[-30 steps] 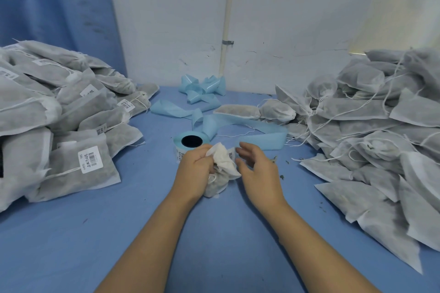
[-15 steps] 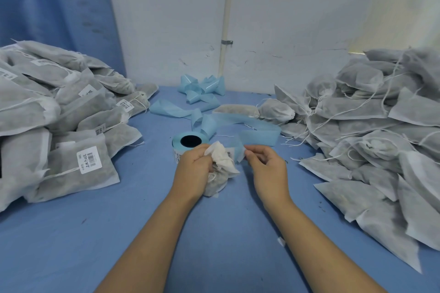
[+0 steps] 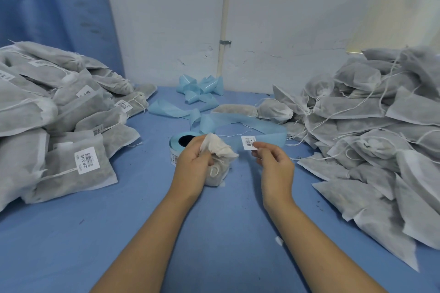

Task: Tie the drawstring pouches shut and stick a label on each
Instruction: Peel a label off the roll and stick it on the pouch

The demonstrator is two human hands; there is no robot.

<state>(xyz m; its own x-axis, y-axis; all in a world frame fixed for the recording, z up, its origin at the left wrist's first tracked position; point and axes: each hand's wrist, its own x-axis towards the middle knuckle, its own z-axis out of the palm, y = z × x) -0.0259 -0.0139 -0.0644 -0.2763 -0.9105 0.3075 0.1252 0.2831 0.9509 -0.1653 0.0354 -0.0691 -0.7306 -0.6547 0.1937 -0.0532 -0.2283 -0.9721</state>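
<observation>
Labelling step: gripping cinched pouch in curled left hand, pinching peeled label in right hand; next, likely pressing it flat.

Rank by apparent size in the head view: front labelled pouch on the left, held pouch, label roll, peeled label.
1. Front labelled pouch
2. Held pouch, label roll: both partly hidden by the left hand, unranked
3. Peeled label

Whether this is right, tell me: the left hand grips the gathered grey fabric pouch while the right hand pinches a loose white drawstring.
Not quite. The head view shows the right hand pinching a white barcode label, not a drawstring. The left hand does grip the gathered grey fabric pouch.
</observation>
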